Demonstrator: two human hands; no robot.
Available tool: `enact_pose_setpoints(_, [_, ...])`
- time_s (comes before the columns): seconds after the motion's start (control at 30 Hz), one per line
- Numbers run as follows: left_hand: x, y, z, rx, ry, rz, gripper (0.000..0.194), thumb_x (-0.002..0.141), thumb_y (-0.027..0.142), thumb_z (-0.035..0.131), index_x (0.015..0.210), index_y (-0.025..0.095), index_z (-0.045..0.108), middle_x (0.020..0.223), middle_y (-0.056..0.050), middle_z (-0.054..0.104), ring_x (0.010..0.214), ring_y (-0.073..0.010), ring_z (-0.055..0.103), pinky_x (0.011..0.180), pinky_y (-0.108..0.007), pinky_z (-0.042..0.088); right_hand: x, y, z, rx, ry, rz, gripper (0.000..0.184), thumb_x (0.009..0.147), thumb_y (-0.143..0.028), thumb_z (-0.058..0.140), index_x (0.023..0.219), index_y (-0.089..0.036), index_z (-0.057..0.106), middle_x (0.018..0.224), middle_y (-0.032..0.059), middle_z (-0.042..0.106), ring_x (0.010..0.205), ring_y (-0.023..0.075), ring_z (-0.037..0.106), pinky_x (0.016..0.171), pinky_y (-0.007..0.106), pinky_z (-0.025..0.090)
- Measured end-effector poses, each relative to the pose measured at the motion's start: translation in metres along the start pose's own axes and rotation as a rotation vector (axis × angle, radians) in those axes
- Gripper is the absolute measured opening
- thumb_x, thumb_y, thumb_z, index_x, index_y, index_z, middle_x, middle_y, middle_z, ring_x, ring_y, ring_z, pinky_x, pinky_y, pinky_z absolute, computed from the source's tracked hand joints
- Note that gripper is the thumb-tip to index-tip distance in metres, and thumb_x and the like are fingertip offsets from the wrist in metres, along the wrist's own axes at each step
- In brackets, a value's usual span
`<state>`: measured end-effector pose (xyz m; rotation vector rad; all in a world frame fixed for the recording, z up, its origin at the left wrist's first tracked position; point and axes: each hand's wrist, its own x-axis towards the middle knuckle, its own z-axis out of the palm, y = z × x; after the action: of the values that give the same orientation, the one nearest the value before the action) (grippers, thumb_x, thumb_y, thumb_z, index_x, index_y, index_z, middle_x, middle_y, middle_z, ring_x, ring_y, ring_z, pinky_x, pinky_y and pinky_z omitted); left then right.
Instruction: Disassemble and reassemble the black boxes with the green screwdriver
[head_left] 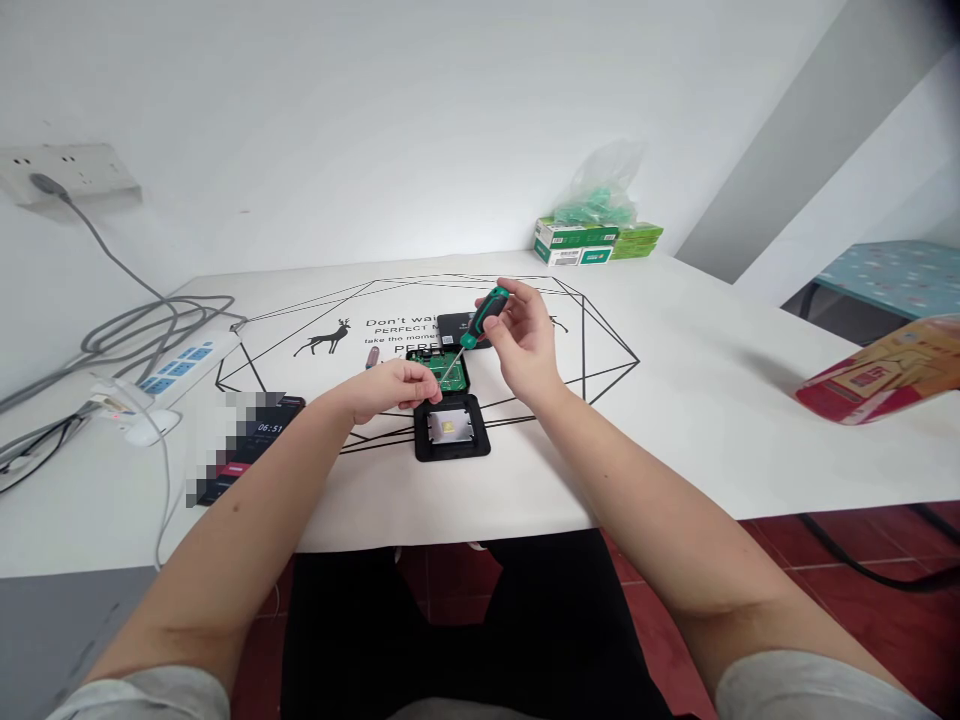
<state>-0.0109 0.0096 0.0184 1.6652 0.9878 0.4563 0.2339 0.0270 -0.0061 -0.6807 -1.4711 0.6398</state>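
The screwdriver (486, 314) was gripped by the right hand (529, 345) above the circuit board (454, 377); the left hand's (394, 388) fingertips were pinched together beside its shaft, their contents indiscernible.

The table (525, 485) reads "Don't wai", "PERFECT M", "take tho momen" and "PERF", each line cut off at the right; the phone (279, 425) shows "06:51"; the red packet (870, 378) bears what may be "15"; print on the boxes (576, 238) is too small to read

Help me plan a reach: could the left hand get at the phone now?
Probably yes: the phone lies beside the left forearm, nothing visible on top, though the left hand is near the screwdriver.
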Motion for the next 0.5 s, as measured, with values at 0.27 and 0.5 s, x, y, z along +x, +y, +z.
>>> enact_pose_setpoints(0.27, [-0.004,0.003,0.000,0.356,-0.218,0.042,0.021,0.083,0.041,0.083,0.087,0.021,0.078,0.093,-0.004,0.081,0.084,-0.0218,0.071,0.075,-0.032,0.052,-0.019,-0.010,0.012,-0.010,-0.149,-0.115,0.055,0.104,-0.061,0.064,0.151,-0.035,0.054,0.119,0.0092,0.068,0.107,0.0258,0.070,0.087,0.045,0.067])
enact_pose_setpoints(0.5, [-0.005,0.004,0.008,0.520,-0.298,0.124,0.010,0.085,0.024,0.075,0.090,0.023,0.083,0.095,-0.002,0.081,0.090,-0.0203,0.073,0.078,-0.029,0.052,-0.030,-0.013,0.023,-0.047,-0.248,-0.215,0.047,0.106,-0.047,0.062,0.151,-0.031,0.057,0.112,0.0074,0.068,0.089,0.0199,0.068,0.079,0.038,0.067])
